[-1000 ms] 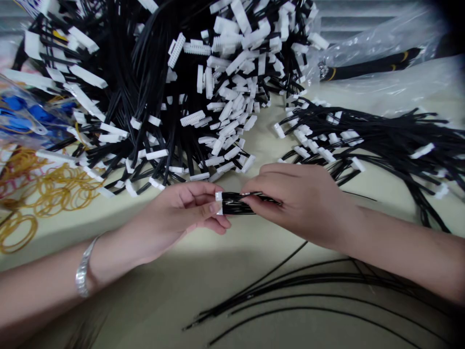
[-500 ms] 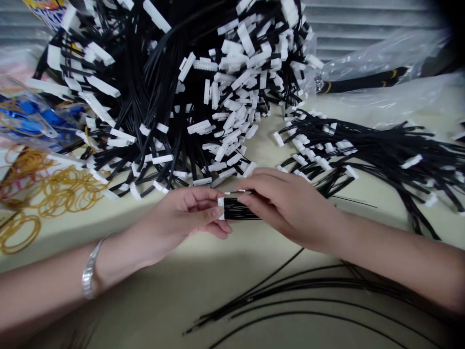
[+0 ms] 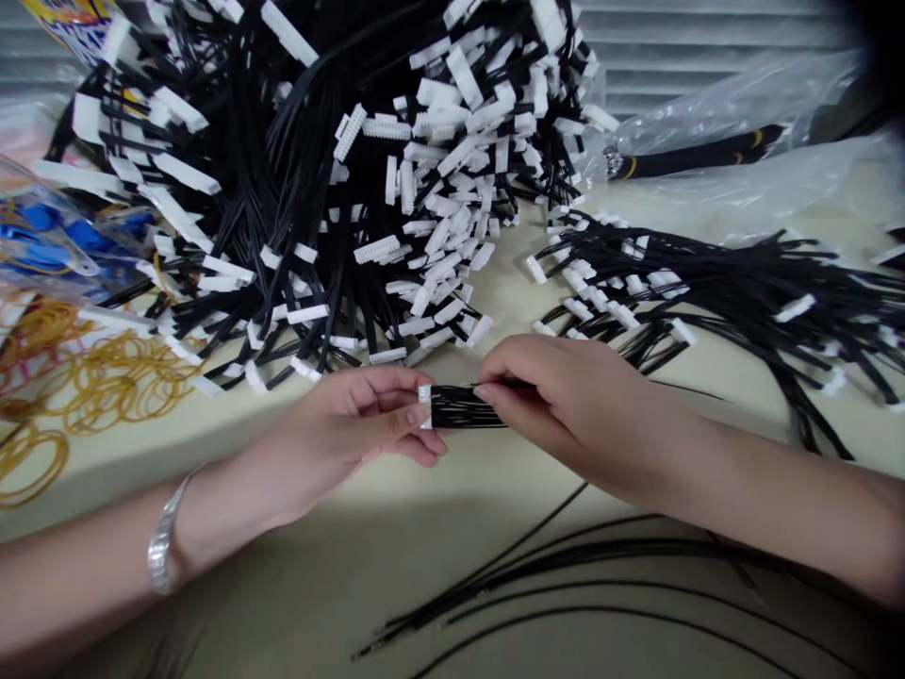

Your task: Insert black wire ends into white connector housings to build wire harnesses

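Front and centre over the pale tabletop (image 3: 297, 575), the left hand (image 3: 353, 424) pinches a flat bundle of black wires (image 3: 463, 407) at its white connector (image 3: 425, 407). The right hand (image 3: 566, 405) grips the other end, seemingly on a thin strand. Behind them towers a heap of connector-tipped wires (image 3: 283, 189), rubber bands (image 3: 106, 377) off left!

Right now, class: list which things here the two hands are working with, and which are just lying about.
In use: left hand, right hand, black wire bundle, white connector.

Lying about: heap of white-connector wires, smaller wire pile, loose black wires, rubber bands, plastic bag.
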Demonstrator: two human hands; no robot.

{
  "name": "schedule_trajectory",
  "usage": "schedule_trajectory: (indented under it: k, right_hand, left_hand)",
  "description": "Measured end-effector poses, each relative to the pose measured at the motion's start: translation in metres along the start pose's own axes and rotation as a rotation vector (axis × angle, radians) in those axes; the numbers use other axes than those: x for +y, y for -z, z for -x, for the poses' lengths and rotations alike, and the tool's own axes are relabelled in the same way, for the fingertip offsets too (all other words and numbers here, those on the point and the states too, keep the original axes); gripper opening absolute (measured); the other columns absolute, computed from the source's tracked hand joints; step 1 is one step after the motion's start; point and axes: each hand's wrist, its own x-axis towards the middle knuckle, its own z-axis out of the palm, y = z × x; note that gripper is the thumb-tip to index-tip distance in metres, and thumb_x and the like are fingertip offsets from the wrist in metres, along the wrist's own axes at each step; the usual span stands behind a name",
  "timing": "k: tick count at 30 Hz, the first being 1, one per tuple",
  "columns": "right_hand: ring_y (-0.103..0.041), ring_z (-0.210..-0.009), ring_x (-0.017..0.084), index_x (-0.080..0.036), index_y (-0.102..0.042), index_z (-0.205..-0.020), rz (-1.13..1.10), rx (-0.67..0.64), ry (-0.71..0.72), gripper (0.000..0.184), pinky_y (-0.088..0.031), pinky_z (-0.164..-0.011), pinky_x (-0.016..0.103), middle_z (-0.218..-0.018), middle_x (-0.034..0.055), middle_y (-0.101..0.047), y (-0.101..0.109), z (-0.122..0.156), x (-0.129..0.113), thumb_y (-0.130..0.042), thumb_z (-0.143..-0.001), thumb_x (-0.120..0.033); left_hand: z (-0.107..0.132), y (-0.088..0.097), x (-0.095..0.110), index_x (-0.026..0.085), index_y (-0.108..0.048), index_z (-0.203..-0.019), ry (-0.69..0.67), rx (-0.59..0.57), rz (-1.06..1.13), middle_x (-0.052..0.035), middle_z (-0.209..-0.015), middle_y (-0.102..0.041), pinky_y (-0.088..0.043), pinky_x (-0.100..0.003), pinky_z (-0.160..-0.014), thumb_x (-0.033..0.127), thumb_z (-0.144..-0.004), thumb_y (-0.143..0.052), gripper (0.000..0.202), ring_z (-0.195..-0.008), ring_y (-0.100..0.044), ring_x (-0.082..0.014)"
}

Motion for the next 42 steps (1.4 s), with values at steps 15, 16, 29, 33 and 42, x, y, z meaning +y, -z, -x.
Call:
schedule_trajectory:
  k: [15,16,29,33,42]
  right_hand:
    - [-0.045,-0.055,0.005,-0.016,-0.055,-0.066,-0.106,0.072,-0.039,0.016,-0.029,-0.052,0.019,-0.06,-0.004,-0.054,-0.009,-0.003,0.002,-0.049,-0.081,-0.019]
    - [-0.045,-0.055,0.006,-0.016,-0.055,-0.066,-0.116,0.068,-0.045,0.016,-0.029,-0.051,0.019,-0.06,-0.0041,-0.054,-0.009,-0.003,0.002,-0.049,-0.081,-0.019]
    - [-0.045,-0.057,0.007,-0.015,-0.057,-0.068,-0.163,0.044,-0.026,0.018,-0.029,-0.052,0.021,-0.062,-0.0027,-0.053,-0.018,-0.002,-0.001,-0.047,-0.083,-0.019]
    - [-0.05,-0.066,0.009,-0.016,-0.061,-0.075,-0.089,0.085,0.072,0.02,-0.035,-0.059,0.022,-0.073,-0.0001,-0.058,-0.011,-0.005,0.002,-0.045,-0.088,-0.02]
    - [-0.054,-0.08,0.015,-0.016,-0.063,-0.094,0.048,0.162,0.107,0.025,-0.043,-0.067,0.027,-0.087,0.0065,-0.058,-0.015,0.002,-0.006,-0.038,-0.09,-0.015]
  left_hand:
    - [-0.002,0.0,-0.001,0.014,-0.064,-0.088,-0.007,0.036,-0.059,-0.0011,-0.067,-0.067,-0.056,-0.021,-0.061,0.023,-0.074,-0.072,0.018,-0.063,-0.065,-0.0118]
    - [-0.001,0.0,-0.002,0.014,-0.064,-0.088,-0.01,0.039,-0.068,-0.0009,-0.067,-0.067,-0.056,-0.021,-0.062,0.023,-0.074,-0.071,0.018,-0.062,-0.065,-0.0118]
    - [-0.001,0.001,-0.003,0.013,-0.064,-0.086,-0.006,0.043,-0.134,-0.0011,-0.072,-0.068,-0.056,-0.019,-0.063,0.018,-0.078,-0.067,0.01,-0.064,-0.067,-0.0113]
    - [-0.002,-0.001,-0.002,0.014,-0.064,-0.088,-0.019,0.048,-0.092,-0.0014,-0.068,-0.068,-0.056,-0.02,-0.062,0.02,-0.078,-0.067,0.012,-0.063,-0.066,-0.0114]
    - [-0.002,-0.001,-0.002,0.013,-0.065,-0.088,-0.013,0.077,-0.052,-0.0015,-0.071,-0.067,-0.056,-0.02,-0.061,0.02,-0.076,-0.069,0.014,-0.063,-0.065,-0.0113]
